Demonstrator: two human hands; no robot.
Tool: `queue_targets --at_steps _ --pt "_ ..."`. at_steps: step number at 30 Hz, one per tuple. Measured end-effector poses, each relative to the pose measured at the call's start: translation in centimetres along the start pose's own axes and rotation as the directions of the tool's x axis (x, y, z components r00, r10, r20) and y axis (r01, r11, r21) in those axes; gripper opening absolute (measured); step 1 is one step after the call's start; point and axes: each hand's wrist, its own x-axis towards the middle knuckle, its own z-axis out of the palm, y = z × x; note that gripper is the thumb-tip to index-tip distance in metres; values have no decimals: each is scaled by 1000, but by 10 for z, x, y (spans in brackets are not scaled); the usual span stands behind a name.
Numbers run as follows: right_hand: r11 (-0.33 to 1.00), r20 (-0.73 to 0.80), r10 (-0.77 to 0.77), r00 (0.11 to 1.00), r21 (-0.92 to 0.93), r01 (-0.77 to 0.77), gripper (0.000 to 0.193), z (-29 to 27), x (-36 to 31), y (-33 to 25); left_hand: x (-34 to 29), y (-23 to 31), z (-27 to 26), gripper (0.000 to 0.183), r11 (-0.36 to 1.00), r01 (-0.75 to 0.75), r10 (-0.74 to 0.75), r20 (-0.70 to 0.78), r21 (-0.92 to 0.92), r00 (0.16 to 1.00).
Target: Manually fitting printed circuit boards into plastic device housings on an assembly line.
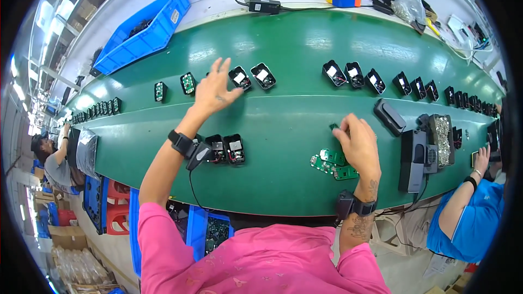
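Note:
My left hand [214, 91] reaches over the far half of the green bench with its fingers spread. It hovers by an open black plastic housing [239, 78] with a white block inside; a similar housing [263, 76] stands just right of it. Left of the hand is a housing with a green circuit board [188, 83] on top. My right hand [358, 142] pinches a small dark green circuit board [333, 126] at its fingertips, mostly hidden by the fingers. Below that hand lies a loose pile of green circuit boards [332, 165]. Two open housings [235, 148] sit near my left wrist.
Rows of black housings [376, 80] run along the bench both ways. At right are a dark case [389, 117], a grey device [413, 160] and a tray of small metal parts [442, 139]. A blue bin [143, 31] stands far left. Co-workers sit at both sides.

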Motion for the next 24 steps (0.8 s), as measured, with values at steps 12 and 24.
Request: queue_targets --at_steps 12,24 --pt "547 -6 67 998 837 -31 23 9 5 -22 -28 88 -77 45 852 60 54 201 -519 978" --pt "493 112 -204 973 870 3 25 21 -6 -36 -65 146 -72 57 811 211 138 529 -545 837"
